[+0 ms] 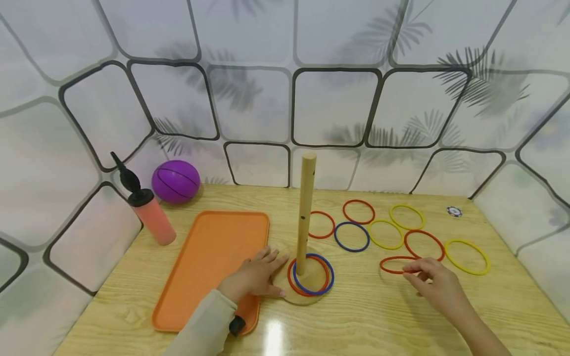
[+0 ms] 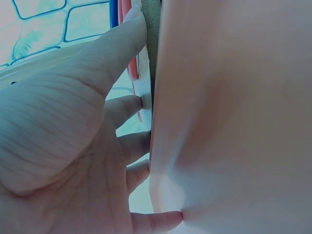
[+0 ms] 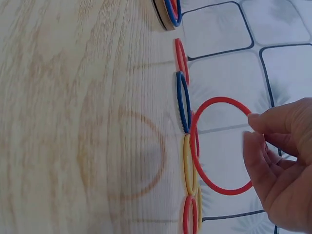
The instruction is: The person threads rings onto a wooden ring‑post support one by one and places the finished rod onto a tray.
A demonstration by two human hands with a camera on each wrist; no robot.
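Observation:
A wooden peg [image 1: 306, 212] stands upright on a round wooden base [image 1: 288, 295]. Around its foot lie a red ring [image 1: 291, 283] and a blue ring [image 1: 332, 282]. My left hand [image 1: 255, 278] has its fingers spread, its thumb and fingertips at the base's left side, its palm over the tray's edge. To the right, my right hand [image 1: 438, 284] pinches another red ring [image 1: 391, 272] between thumb and fingers. In the right wrist view this pinched ring [image 3: 196, 163] appears lifted off the tabletop, with a faint ring-shaped mark, a reflection or shadow, on the wood.
Several red, yellow and blue rings lie behind the right hand, among them a blue ring [image 1: 337, 240] and a yellow ring [image 1: 487, 262]. An orange tray [image 1: 213, 262] lies left, with a pink hand pump [image 1: 153, 217] and purple ball [image 1: 175, 181] beyond. A chip [image 1: 454, 211] sits far right.

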